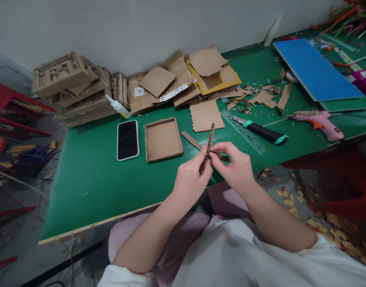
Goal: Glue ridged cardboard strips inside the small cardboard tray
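My left hand point(192, 170) is closed around a narrow cardboard strip point(211, 134), its corrugated edge facing up. The fingertips of my right hand point(232, 161) pinch the same strip from the other side, near its middle. Behind my hands, a second cardboard strip point(191, 140) with a ridged face lies on the table. To the left sits a shallow square cardboard tray point(164, 140) with low walls. A square cardboard piece point(206, 115) with a ragged edge lies beyond my hands. What lies under my fingers is partly hidden.
A phone point(128, 140) and a glue bottle point(119, 107) are on the left of the green table point(111, 191). On the right are a utility knife point(260, 130), a clear ruler point(245, 133), a pink glue gun point(319, 122) and a blue board point(316, 71). Stacked cardboard point(78, 85) stands behind.
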`<state>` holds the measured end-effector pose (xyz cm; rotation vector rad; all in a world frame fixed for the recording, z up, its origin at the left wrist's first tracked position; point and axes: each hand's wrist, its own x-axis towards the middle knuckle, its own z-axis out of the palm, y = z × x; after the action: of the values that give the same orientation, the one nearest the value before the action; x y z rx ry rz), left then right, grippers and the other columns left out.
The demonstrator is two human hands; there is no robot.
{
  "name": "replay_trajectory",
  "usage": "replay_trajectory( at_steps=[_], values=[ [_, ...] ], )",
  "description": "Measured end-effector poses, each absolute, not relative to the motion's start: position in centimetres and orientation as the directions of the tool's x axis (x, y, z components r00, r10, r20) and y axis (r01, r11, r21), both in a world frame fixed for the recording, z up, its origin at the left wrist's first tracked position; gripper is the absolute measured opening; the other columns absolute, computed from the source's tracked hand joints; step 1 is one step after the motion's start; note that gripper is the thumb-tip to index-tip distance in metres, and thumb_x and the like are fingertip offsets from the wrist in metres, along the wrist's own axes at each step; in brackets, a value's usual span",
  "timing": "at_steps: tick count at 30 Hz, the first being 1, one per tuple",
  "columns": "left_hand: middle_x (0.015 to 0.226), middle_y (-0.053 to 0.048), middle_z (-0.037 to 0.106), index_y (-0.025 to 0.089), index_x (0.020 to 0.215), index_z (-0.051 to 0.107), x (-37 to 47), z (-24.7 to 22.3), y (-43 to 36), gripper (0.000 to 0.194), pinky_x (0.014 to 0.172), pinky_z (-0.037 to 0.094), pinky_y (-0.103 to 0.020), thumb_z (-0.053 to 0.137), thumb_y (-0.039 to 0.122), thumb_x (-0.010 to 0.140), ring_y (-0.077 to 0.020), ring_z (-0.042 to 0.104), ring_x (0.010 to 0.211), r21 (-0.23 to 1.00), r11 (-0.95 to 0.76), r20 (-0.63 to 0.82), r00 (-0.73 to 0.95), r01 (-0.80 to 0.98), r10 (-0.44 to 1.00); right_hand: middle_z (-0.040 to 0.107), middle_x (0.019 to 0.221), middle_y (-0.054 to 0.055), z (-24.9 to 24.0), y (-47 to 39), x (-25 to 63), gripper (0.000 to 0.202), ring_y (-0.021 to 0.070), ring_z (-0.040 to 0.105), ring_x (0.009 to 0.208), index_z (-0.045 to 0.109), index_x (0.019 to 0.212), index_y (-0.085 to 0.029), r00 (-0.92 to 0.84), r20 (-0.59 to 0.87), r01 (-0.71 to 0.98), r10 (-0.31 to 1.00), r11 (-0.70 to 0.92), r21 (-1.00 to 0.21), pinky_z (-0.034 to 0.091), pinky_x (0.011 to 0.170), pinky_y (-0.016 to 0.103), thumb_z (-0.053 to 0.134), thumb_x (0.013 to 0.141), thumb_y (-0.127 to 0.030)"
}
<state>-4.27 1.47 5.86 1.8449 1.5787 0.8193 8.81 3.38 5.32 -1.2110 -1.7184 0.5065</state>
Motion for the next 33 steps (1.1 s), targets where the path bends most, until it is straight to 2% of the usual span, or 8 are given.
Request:
replay_trajectory(
  at_steps=[4, 11, 15, 19, 22, 26, 30, 33],
  values=[
    [0.088, -0.004, 0.069, 0.016, 0.129, 0.046, -4.1, 5.8, 1.3, 0.045, 0.061, 0.043, -0.018, 0.044, 0.023, 0.085, -0.0091, 0.058, 0.063, 0.685, -0.214, 0.150, 0.153, 0.696, 0.977, 0.062, 0.077, -0.001, 5.0, 3.3, 8.7, 0.011, 0.0112, 0.061, 0.070, 0.054, 0.083, -0.021, -0.062, 0.499, 0.524, 0.864, 0.454, -0.721, 0.050, 0.062, 0.020, 0.055, 0.076, -0.014],
    [0.084, -0.004, 0.068, 0.016, 0.131, 0.044, -4.3, 5.3, 1.4, 0.046, 0.061, 0.043, -0.019, 0.043, 0.024, 0.085, -0.0103, 0.058, 0.063, 0.634, -0.252, 0.161, 0.194, 0.731, 0.968, 0.059, 0.079, -0.001, 4.6, 3.7, 8.7, 0.017, 0.0127, 0.058, 0.072, 0.048, 0.086, -0.022, -0.121, 0.468, 0.555, 0.875, 0.451, -0.699, 0.048, 0.068, 0.024, 0.051, 0.074, -0.010],
    [0.080, -0.003, 0.066, 0.016, 0.130, 0.045, -4.6, 5.5, 1.8, 0.046, 0.057, 0.040, -0.018, 0.044, 0.022, 0.084, -0.0092, 0.053, 0.057, 0.655, -0.239, 0.099, 0.232, 0.717, 0.968, 0.059, 0.081, 0.002, 4.6, 4.2, 9.4, 0.019, 0.0150, 0.057, 0.074, 0.048, 0.089, -0.021, -0.242, 0.443, 0.625, 0.863, 0.488, -0.610, 0.046, 0.065, 0.025, 0.050, 0.073, -0.010],
    [0.065, 0.002, 0.059, 0.020, 0.128, 0.048, -5.0, 5.9, 2.2, 0.044, 0.048, 0.033, -0.017, 0.044, 0.022, 0.085, -0.0073, 0.044, 0.048, 0.720, -0.190, -0.015, 0.288, 0.668, 0.957, 0.059, 0.077, 0.003, 4.7, 4.7, 10.4, 0.020, 0.0163, 0.055, 0.071, 0.048, 0.089, -0.020, -0.400, 0.407, 0.676, 0.821, 0.565, -0.473, 0.043, 0.063, 0.026, 0.048, 0.072, -0.009],
    [0.059, 0.004, 0.055, 0.022, 0.124, 0.052, -5.1, 5.7, 2.4, 0.039, 0.047, 0.033, -0.016, 0.043, 0.024, 0.086, -0.0069, 0.043, 0.047, 0.785, -0.141, -0.062, 0.303, 0.603, 0.951, 0.060, 0.078, 0.003, 5.0, 4.9, 10.8, 0.022, 0.0167, 0.055, 0.072, 0.049, 0.091, -0.020, -0.459, 0.380, 0.676, 0.803, 0.593, -0.438, 0.042, 0.062, 0.026, 0.048, 0.072, -0.009],
    [0.072, 0.001, 0.063, 0.020, 0.120, 0.055, -4.9, 4.9, 2.4, 0.037, 0.058, 0.046, -0.019, 0.044, 0.026, 0.085, -0.0098, 0.057, 0.061, 0.907, -0.001, -0.126, 0.275, 0.421, 0.953, 0.062, 0.079, 0.003, 5.1, 4.9, 10.9, 0.021, 0.0170, 0.055, 0.073, 0.052, 0.092, -0.019, -0.476, 0.420, 0.654, 0.773, 0.630, -0.419, 0.043, 0.064, 0.027, 0.049, 0.074, -0.009],
    [0.090, -0.003, 0.066, 0.016, 0.121, 0.053, -4.6, 4.8, 2.4, 0.039, 0.065, 0.053, -0.023, 0.048, 0.026, 0.083, -0.0122, 0.064, 0.074, 0.967, 0.170, -0.212, 0.226, 0.189, 0.951, 0.065, 0.086, 0.005, 4.7, 4.6, 10.5, 0.025, 0.0172, 0.058, 0.079, 0.056, 0.103, -0.018, -0.385, 0.525, 0.660, 0.759, 0.624, -0.418, 0.047, 0.071, 0.029, 0.050, 0.080, -0.013],
    [0.095, -0.002, 0.066, 0.019, 0.124, 0.051, -4.4, 5.2, 2.3, 0.041, 0.068, 0.055, -0.023, 0.048, 0.026, 0.083, -0.0124, 0.065, 0.080, 0.977, 0.182, -0.203, 0.212, 0.112, 0.956, 0.067, 0.086, 0.006, 4.4, 4.3, 10.2, 0.022, 0.0173, 0.060, 0.079, 0.060, 0.102, -0.019, -0.270, 0.624, 0.680, 0.734, 0.604, -0.416, 0.048, 0.074, 0.031, 0.052, 0.081, -0.017]
  ],
)
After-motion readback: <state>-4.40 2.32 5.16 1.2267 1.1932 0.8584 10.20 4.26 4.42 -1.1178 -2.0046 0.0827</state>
